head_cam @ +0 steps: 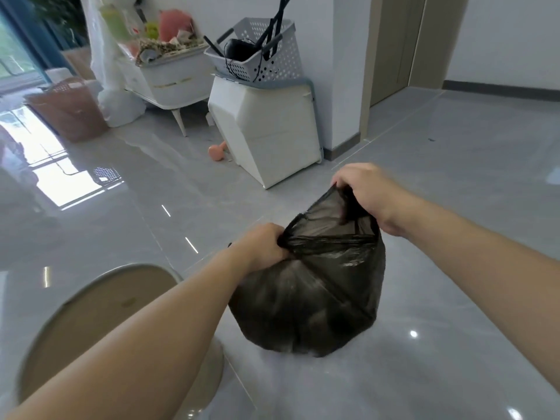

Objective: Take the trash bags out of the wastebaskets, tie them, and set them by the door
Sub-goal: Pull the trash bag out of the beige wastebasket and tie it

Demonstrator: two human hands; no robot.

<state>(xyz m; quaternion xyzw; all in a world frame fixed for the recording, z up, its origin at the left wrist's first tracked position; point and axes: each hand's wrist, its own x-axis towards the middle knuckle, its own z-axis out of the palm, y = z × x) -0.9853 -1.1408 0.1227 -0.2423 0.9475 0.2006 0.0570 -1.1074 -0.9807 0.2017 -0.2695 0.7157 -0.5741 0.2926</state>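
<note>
A full black trash bag (306, 307) sits on the grey tiled floor in the lower middle of the head view. My left hand (260, 247) grips a bunched part of the bag's rim on its left side. My right hand (366, 198) pinches the far right part of the rim and holds it up, so the mouth gapes between both hands. A beige round wastebasket (91, 316) stands at the lower left, partly behind my left forearm, with no bag in it.
A white bin (272, 131) with a grey perforated basket (263, 53) on top stands ahead by a wall corner. A brown basket (69, 110) and a white cabinet (169, 80) lie at the back left. A doorway (397, 47) is at the back right.
</note>
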